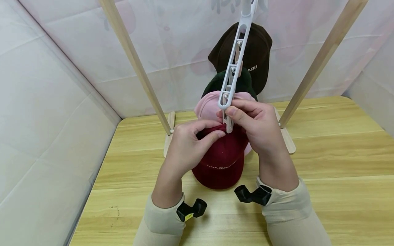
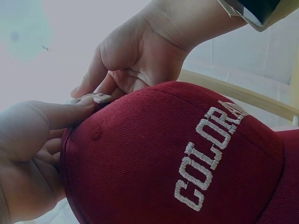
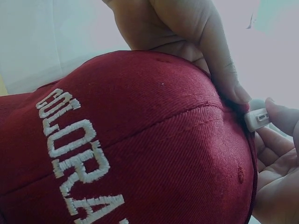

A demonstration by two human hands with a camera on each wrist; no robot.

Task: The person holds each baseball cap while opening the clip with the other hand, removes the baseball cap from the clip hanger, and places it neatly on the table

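Both hands work at the crown of a dark red cap [image 1: 222, 160] that hangs from the lowest clip of a white plastic hanger strip [image 1: 234, 61]. The left hand [image 1: 187, 147] has its fingers curled, pinching the cap's back edge between thumb and forefinger. The right hand [image 1: 258, 126] is curled too, thumb and fingers squeezing the white clip [image 1: 228, 123] at the cap's top; whether the clip already bites the fabric is hard to tell from the wrist views.

The strip carries other caps above: a pink cap [image 1: 209, 106] just behind the red one, a dark green cap [image 1: 243, 82] over that, and a brown cap [image 1: 257, 51] highest.

The red cap's brim hangs close over a pale wooden tabletop [image 1: 332, 164]. Two slanted wooden rack legs [image 1: 135, 61] stand on it, and white quilted fabric [image 1: 46, 119] walls the space.
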